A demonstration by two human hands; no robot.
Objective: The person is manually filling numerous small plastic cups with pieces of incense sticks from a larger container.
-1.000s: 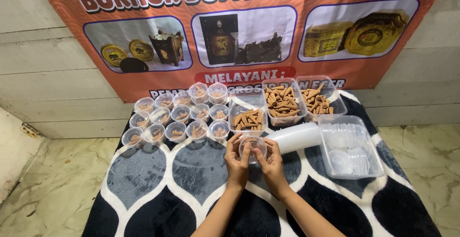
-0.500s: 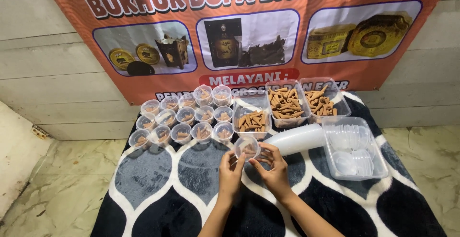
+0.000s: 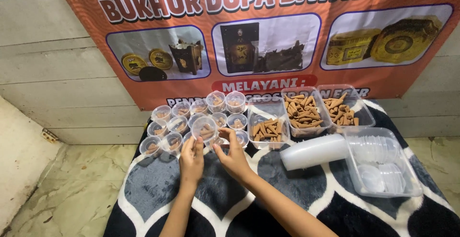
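Both hands hold one small clear cup point(image 3: 204, 127) just above the near edge of a cluster of filled cups point(image 3: 191, 117) at the far left of the rug point(image 3: 158, 189). The left hand point(image 3: 191, 159) has its fingers curled up against the cup's left and lower side. The right hand point(image 3: 233, 154) reaches in from the right, thumb and forefinger pinched at the cup's right rim, the other fingers loosely bent. The cup is lidded and brown cones show through its wall.

Right of the cluster stand three clear tubs of brown cones: a near tub point(image 3: 268, 127), a middle tub point(image 3: 305, 111) and a far-right tub point(image 3: 344, 107). A white stack of cups point(image 3: 314, 151) lies on its side on the rug, just right of the right hand. Beside it, at the right edge, a larger tub point(image 3: 383, 167) holds clear round lids. An orange banner point(image 3: 268, 35) hangs on the wall behind.
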